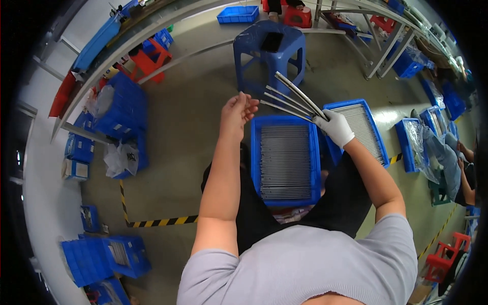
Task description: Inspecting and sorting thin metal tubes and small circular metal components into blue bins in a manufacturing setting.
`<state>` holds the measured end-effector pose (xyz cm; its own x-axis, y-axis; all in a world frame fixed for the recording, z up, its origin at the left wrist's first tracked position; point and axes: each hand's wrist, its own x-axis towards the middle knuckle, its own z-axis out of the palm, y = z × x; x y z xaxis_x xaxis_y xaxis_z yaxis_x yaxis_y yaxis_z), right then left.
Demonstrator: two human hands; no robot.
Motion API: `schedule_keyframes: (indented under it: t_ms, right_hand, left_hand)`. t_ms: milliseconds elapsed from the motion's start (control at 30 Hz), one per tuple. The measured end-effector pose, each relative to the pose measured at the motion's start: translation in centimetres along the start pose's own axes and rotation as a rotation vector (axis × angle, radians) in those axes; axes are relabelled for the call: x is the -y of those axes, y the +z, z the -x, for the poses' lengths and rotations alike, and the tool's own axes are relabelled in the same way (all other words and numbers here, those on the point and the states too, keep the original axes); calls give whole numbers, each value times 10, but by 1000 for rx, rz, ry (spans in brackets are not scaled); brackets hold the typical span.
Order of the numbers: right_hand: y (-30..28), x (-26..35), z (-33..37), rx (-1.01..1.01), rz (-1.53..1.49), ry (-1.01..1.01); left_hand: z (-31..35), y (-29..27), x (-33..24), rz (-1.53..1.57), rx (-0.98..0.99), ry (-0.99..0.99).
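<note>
While your gloved right hand (334, 127) grips a fan of thin grey rods (292, 99) by their near ends above the blue tray (255, 152) on your lap, your bare left hand (238, 111) hangs loosely curled and empty beside them. They look light, stiff and slippery, so pinch near the ends. Clear plastic bags (119, 157) sit in blue crates (122, 107) to your left; yellow-black tape (162, 221) marks the floor.

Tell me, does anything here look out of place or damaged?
Nothing stands out. The gloved right hand holds a fan of thin metal rods; the bare left hand is beside them. More rods lie in neat rows in the blue tray.
</note>
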<state>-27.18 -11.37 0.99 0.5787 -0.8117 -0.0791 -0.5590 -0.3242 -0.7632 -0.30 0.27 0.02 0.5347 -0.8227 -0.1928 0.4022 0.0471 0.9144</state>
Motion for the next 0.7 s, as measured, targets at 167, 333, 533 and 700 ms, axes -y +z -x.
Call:
schedule_keyframes:
  t_ms: [167, 333, 533, 700]
  right_hand:
    - [11, -4, 7, -43, 24, -22]
    - [7, 2, 1, 43, 31, 0]
    - [-4, 2, 4, 5, 45, 25]
    - [-5, 2, 7, -41, 184, -78]
  left_hand:
    - [9, 11, 4, 34, 142, -75]
    - [2, 13, 7, 52, 225, -117]
    - [2, 17, 9, 57, 214, -144]
    - [0, 14, 13, 39, 205, -92]
